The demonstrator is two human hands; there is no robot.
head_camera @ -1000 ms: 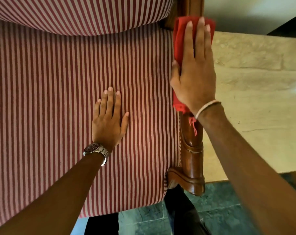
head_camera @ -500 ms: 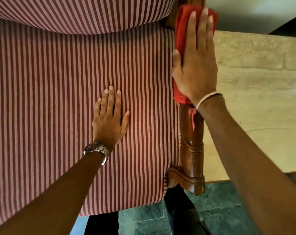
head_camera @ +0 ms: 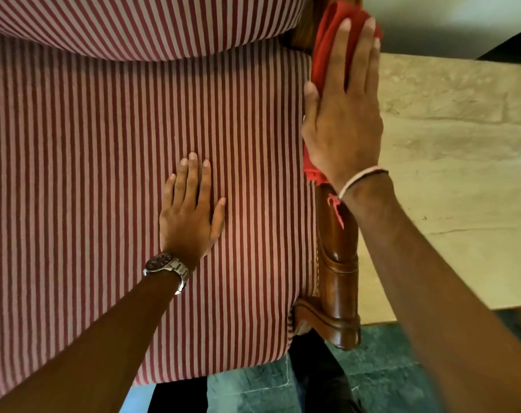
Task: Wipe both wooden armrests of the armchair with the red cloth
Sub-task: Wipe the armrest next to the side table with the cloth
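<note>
A pale beige stone floor (head_camera: 462,180) lies to the right of the armchair, meeting a darker green-grey tiled strip (head_camera: 381,380) near the bottom, and the person's dark trouser leg (head_camera: 319,380) stands just below the seat's front edge. The red-and-white striped seat cushion (head_camera: 89,204) fills most of the view, with the matching striped backrest (head_camera: 134,22) bulging over its far edge. Along the cushion's right side runs the polished brown wooden armrest (head_camera: 339,263), its carved front end bare and its far stretch covered. The right hand (head_camera: 344,114) lies flat with fingers straight and together, palm down, pressing the bunched red cloth (head_camera: 328,34) onto the armrest near the backrest; a frayed red thread hangs by the wrist, which wears a thin pale bracelet (head_camera: 360,180). The left hand (head_camera: 190,216) rests open on the cushion, fingers slightly spread, grasping nothing, with a silver metal wristwatch (head_camera: 167,266) on the wrist. The armrest's outer edge faces open floor; its inner edge touches the cushion. The other armrest is out of view.
</note>
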